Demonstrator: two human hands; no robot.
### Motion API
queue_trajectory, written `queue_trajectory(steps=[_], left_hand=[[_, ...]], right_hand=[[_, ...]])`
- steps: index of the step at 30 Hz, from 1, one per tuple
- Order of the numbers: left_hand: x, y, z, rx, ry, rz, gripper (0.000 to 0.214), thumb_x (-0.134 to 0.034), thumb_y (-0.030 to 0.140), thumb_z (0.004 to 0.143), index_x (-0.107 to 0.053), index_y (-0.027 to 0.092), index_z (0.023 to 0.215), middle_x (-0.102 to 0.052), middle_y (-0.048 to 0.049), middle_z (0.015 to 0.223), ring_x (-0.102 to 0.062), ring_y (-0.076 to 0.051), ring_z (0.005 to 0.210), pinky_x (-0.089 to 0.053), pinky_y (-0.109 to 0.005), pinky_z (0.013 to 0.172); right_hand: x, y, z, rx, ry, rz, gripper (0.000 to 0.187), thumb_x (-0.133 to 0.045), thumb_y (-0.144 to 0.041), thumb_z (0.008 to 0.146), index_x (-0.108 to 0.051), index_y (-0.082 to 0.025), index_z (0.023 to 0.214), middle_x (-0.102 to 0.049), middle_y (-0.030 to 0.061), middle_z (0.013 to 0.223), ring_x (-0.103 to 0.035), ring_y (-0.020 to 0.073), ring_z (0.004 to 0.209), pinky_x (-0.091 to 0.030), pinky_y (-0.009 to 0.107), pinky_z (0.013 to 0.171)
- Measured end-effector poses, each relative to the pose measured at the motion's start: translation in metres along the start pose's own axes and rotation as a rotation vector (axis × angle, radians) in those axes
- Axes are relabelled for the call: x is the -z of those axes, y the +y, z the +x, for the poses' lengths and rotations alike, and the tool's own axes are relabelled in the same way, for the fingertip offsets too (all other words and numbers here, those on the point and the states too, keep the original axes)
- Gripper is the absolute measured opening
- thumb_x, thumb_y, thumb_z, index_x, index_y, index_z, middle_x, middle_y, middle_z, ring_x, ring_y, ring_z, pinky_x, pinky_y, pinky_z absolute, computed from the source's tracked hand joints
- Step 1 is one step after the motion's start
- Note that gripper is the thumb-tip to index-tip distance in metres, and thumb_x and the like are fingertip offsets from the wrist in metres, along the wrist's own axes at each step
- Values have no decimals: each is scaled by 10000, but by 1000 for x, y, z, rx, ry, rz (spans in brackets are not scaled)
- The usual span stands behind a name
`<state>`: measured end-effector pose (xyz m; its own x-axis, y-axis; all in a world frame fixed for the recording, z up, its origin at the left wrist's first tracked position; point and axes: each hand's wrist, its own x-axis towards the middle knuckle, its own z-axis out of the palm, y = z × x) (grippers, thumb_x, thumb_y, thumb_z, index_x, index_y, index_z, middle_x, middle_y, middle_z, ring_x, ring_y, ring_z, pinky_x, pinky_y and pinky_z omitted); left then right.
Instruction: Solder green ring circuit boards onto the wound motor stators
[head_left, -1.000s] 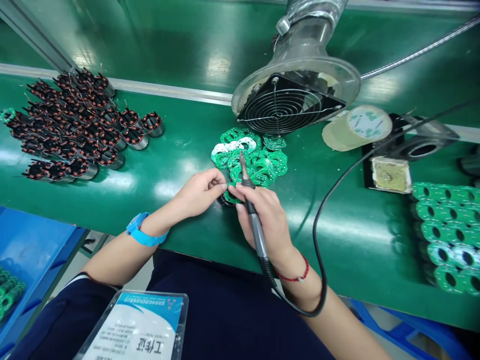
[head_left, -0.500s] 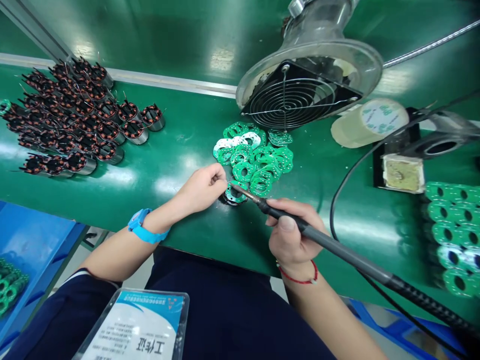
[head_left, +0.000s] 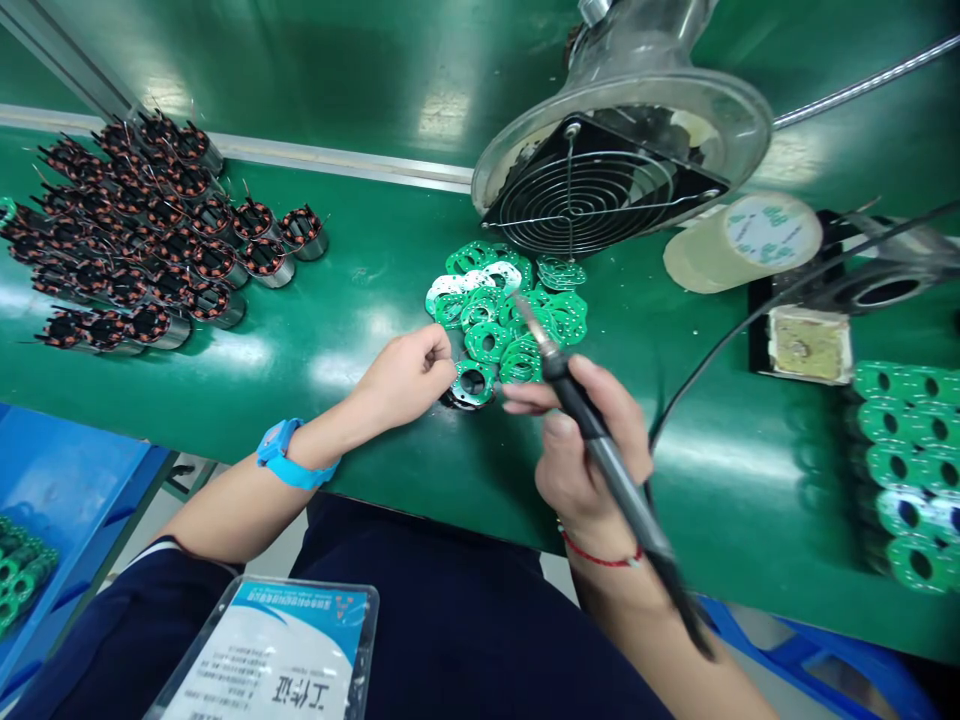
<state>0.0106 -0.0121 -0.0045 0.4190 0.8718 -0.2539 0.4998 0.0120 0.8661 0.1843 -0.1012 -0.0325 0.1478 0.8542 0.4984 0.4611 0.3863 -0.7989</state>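
Note:
My right hand [head_left: 564,485] is closed round a soldering iron [head_left: 622,490], its tip raised over a loose pile of green ring-shaped circuit boards [head_left: 487,343]. Two of that hand's fingers stretch toward a ring board [head_left: 486,392] seated on a dark motor stator in front of the pile. At the left side of this board, my left hand [head_left: 405,378] is closed, thumb and forefinger pinched together. What lies between those fingertips is hidden.
Wound motor stators [head_left: 154,215] stand grouped at the left. A fan [head_left: 592,190] in a clear hood hangs behind the boards. On the right are a tape roll [head_left: 739,245], an iron stand with a sponge [head_left: 808,345] and stacked ring boards [head_left: 919,470]. A blue bin [head_left: 90,470] is lower left.
The soldering iron has lifted off the board on the stator, and its tip has swung up and right. My right hand's fingers have extended toward the stator. My left hand stays almost still.

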Motion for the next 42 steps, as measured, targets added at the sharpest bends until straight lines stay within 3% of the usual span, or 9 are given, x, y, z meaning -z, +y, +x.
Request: queue_trajectory(steps=[3, 7, 10, 12, 15, 20, 28, 35, 42], left_hand=[[-1, 4, 0, -7, 10, 40, 179, -466, 84, 754, -383, 193, 638, -373, 67, 558, -336, -88, 531, -256, -253, 523], [1, 0, -1, -20, 10, 44, 162, -475, 112, 788, -405, 191, 664, -388, 63, 577, -355, -92, 545, -272, -250, 529], [10, -7, -4, -52, -64, 2, 57, -529, 216, 840, -482, 188, 856, -503, 38, 712, -453, -106, 620, -356, -249, 575], [18, -11, -7, -118, -188, 41, 191, -587, 270, 837, -497, 188, 984, -560, 6, 842, -511, -123, 710, -402, -260, 631], [25, -13, -9, -234, -299, 150, 102, -576, 196, 834, -543, 185, 930, -574, -4, 865, -522, -131, 759, -407, -268, 682], [16, -8, -7, -191, -189, -42, 55, -517, 141, 844, -558, 170, 820, -560, 22, 732, -500, -102, 658, -399, -236, 629], [6, -7, -7, -68, -147, -223, 58, -581, 181, 827, -567, 153, 777, -558, 34, 676, -493, -88, 620, -384, -217, 588], [4, -9, -9, -58, -130, -180, 52, -557, 177, 849, -555, 157, 801, -547, 37, 686, -483, -86, 611, -377, -220, 573], [-3, -9, -4, 45, -60, -384, 96, -522, 126, 869, -509, 153, 779, -531, 45, 647, -511, -65, 561, -427, -204, 560]], right_hand=[[-7, -2, 10, 11, -243, -133, 488, -507, -232, 936, -383, -287, 1405, -708, 71, 1118, -671, 253, 1050, -550, 465, 894], [-13, -2, 18, 85, -483, -273, 551, -534, -177, 865, -395, -252, 1393, -611, 113, 1286, -574, 286, 1173, -511, 489, 929], [-12, 2, 18, 88, -416, -295, 573, -560, -175, 870, -369, -261, 1403, -639, 95, 1227, -592, 267, 1086, -520, 464, 894], [-11, 5, 17, 89, -345, -305, 614, -627, -232, 868, -347, -265, 1414, -655, 84, 1200, -592, 268, 1055, -523, 449, 872], [-10, 9, 15, 91, -280, -321, 654, -665, -302, 864, -332, -268, 1427, -668, 76, 1166, -592, 273, 1028, -522, 444, 847], [-15, 6, 12, 134, -250, -409, 632, -657, -368, 868, -355, -278, 1416, -686, 73, 1083, -599, 274, 913, -513, 443, 778], [-13, -8, 17, 256, -327, -358, 630, -592, -213, 871, -324, -313, 1432, -647, 63, 1244, -525, 289, 1214, -460, 477, 939], [-13, -8, 15, 246, -267, -375, 561, -571, -150, 865, -394, -301, 1375, -716, 48, 1084, -600, 259, 1071, -480, 427, 869], [-10, -7, 11, 175, -256, -325, 457, -522, -150, 906, -464, -282, 1340, -735, 38, 1060, -642, 230, 982, -497, 412, 873]])
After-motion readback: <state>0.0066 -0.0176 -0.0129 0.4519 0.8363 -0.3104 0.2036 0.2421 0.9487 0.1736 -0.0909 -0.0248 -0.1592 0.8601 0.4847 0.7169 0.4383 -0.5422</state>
